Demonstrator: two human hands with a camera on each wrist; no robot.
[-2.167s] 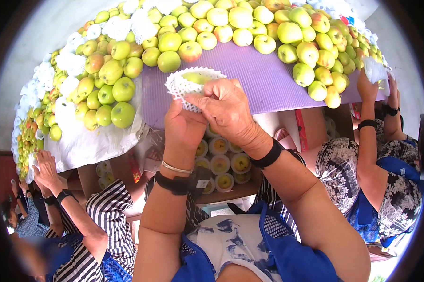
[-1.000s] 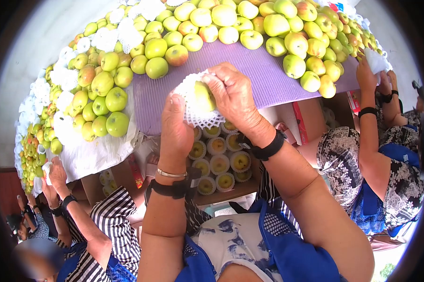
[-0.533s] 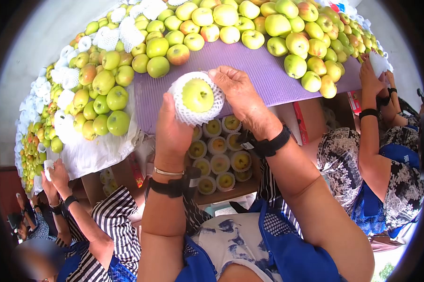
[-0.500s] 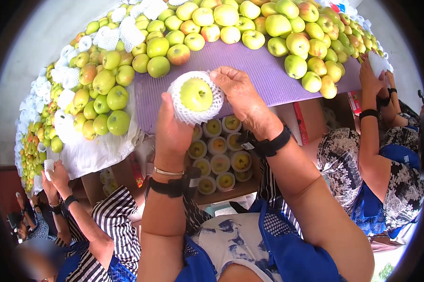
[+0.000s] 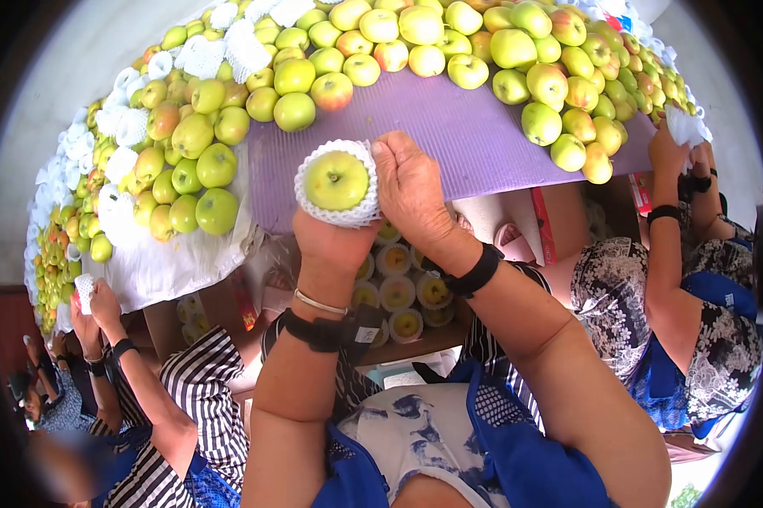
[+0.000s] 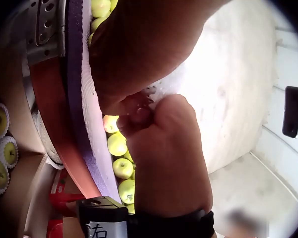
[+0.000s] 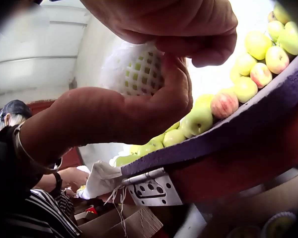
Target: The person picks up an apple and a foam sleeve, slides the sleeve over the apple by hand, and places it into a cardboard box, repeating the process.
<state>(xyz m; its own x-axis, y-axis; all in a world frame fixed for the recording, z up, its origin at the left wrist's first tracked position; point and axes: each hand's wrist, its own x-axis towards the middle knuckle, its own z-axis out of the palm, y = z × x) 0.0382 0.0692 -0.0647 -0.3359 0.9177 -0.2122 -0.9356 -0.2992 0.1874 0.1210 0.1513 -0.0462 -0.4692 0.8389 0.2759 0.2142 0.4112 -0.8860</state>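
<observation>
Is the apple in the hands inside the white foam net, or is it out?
Inside. The foam net wraps the apple around its sides, leaving its top bare; the left hand holds it from below, the right hand beside it.

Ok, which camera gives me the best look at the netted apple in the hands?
The head view: the green apple faces the camera in its white foam net, left hand beneath, right hand beside. The right wrist view shows only a patch of net between the hands; the left wrist view hides the apple behind them.
</observation>
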